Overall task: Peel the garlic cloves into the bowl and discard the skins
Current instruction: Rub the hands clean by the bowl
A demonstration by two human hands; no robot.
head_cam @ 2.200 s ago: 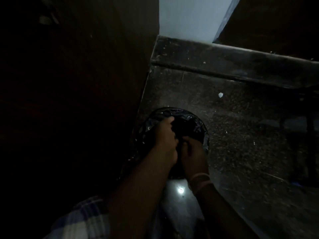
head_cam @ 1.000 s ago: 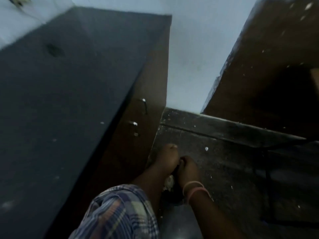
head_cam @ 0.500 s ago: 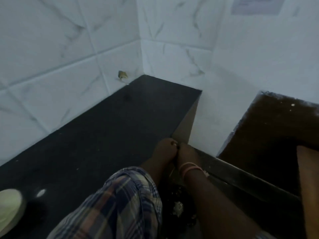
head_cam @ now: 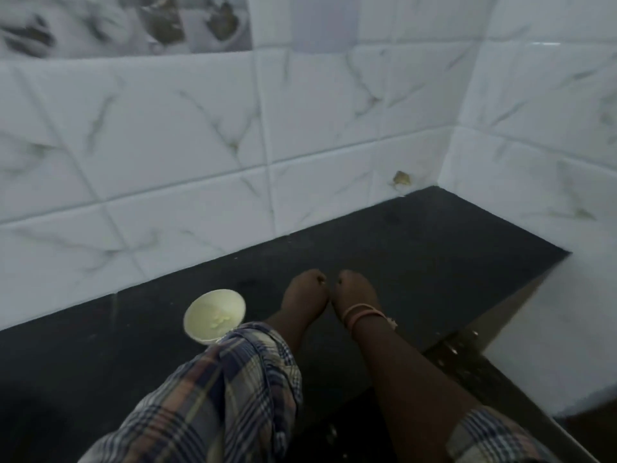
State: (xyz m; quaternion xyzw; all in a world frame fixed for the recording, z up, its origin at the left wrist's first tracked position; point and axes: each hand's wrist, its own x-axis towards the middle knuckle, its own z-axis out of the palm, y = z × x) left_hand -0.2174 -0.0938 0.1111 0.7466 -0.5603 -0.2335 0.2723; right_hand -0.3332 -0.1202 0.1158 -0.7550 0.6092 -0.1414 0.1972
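Black counter (head_cam: 417, 248): pale bowl (head_cam: 213, 315) holds peeled cloves (head_cam: 220, 319).

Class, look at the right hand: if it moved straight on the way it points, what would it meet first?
Probably nothing nearby: the right hand points across the bare black counter toward the tiled wall, which it would likely meet first; depth is unclear.

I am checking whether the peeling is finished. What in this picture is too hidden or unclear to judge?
- Left hand and right hand, head view: backs face the camera, so anything held is hidden.
- Bowl: pale pieces inside are too small and blurred to count; the checked sleeve covers its near rim.
- Bin: out of frame.
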